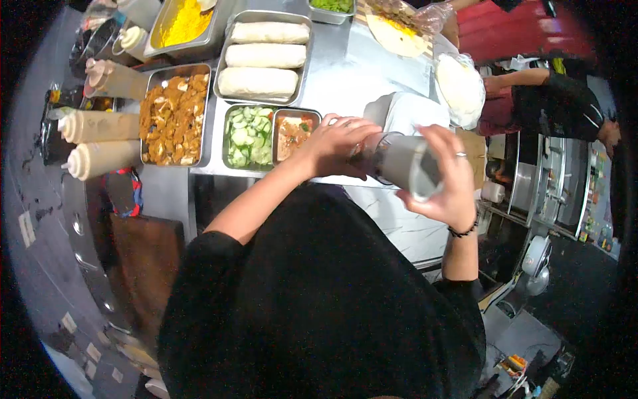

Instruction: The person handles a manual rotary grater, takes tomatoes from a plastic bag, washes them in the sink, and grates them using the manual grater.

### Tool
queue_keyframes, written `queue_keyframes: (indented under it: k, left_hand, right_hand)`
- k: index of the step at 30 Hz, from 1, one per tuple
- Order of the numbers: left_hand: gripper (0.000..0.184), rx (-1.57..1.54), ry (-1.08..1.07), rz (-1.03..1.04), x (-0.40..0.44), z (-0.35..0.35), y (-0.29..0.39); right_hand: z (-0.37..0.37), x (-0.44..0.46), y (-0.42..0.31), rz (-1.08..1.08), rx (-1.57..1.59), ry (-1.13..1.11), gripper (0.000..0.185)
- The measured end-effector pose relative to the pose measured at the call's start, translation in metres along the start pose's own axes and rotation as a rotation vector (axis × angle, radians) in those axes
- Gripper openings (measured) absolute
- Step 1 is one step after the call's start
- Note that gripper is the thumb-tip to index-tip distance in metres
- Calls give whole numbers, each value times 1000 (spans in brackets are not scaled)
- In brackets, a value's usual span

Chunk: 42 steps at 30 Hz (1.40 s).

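A greyish, see-through cylindrical container (397, 159) is held sideways in front of me, over the counter's near edge; it is smeared by motion. My left hand (339, 145) is closed round its darker left end. My right hand (448, 183), with a ring and a dark bracelet at the wrist, curves round its pale-rimmed right end, thumb below and fingers above. What is inside the container I cannot make out. Just left of my left hand are a small tray of chopped reddish salad (292, 133) and sliced cucumbers (249, 136) in a metal tray.
Three wrapped rolls (262, 56) lie in a metal tray, beside a tray of browned meat pieces (174, 116). Squeeze bottles (100, 126) stand at left. Farther back are shredded yellow food (189, 23) and a filled flatbread (395, 33). A bagged white stack (460, 90) and another person (555, 103) are at right.
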<state>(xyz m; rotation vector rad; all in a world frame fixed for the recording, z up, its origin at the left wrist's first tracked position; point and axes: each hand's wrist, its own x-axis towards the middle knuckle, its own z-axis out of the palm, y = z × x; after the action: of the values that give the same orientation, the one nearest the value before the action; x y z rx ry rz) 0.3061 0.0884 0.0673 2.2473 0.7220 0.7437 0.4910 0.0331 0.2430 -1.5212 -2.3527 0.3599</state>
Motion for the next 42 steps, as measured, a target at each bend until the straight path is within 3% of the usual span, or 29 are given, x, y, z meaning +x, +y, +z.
queue_keyframes:
  k: [2, 8, 14, 19, 22, 24, 26, 29, 30, 32, 34, 37, 39, 41, 42]
  left_hand:
    - [86, -102, 3, -34, 0, -11, 8]
    - [82, -60, 10, -29, 0, -8, 11]
    - [84, -16, -34, -61, 0, -13, 15]
    - [97, 40, -7, -56, -2, -14, 17]
    - [103, 61, 15, -118, -12, -19, 22]
    - [103, 81, 18, -186, -27, -24, 22]
    - [102, 13, 64, -233, -43, -26, 13]
    - [97, -131, 389, -249, -58, -28, 22]
    - [93, -173, 408, -286, -57, -33, 29]
    - [70, -135, 579, -201, -67, -27, 18]
    - [60, -56, 678, -81, -66, -33, 13]
    - [52, -6, 800, -88, -57, -38, 31]
    - [44, 28, 798, -124, -58, -35, 39]
    - [37, 29, 796, -240, -70, -27, 45]
    - [36, 125, 788, -303, -81, -24, 44]
  right_hand:
    - [13, 2, 6, -28, -14, -32, 78]
    - [12, -1, 7, -59, 9, 48, 81]
    - [29, -1, 14, -30, 28, -107, 81]
    - [29, -8, 13, -45, -97, -44, 103]
    - [29, -24, 22, -17, -1, 73, 106]
    - [26, -43, 38, 40, 24, 134, 98]
    - [30, -69, 69, 138, 69, 364, 90]
    - [24, -111, 101, 464, 127, 579, 63]
    - [25, -125, 112, 579, 162, 656, 54]
    - [35, -153, 147, 698, 154, 764, 47]
    - [55, -183, 188, 815, 145, 869, 40]
    - [108, -239, 248, 1048, 170, 983, 31]
    - [157, -281, 284, 1228, 150, 889, 32]
    - [220, -335, 304, 1362, 122, 614, 37]
    - [240, -358, 303, 1451, 215, 354, 42]
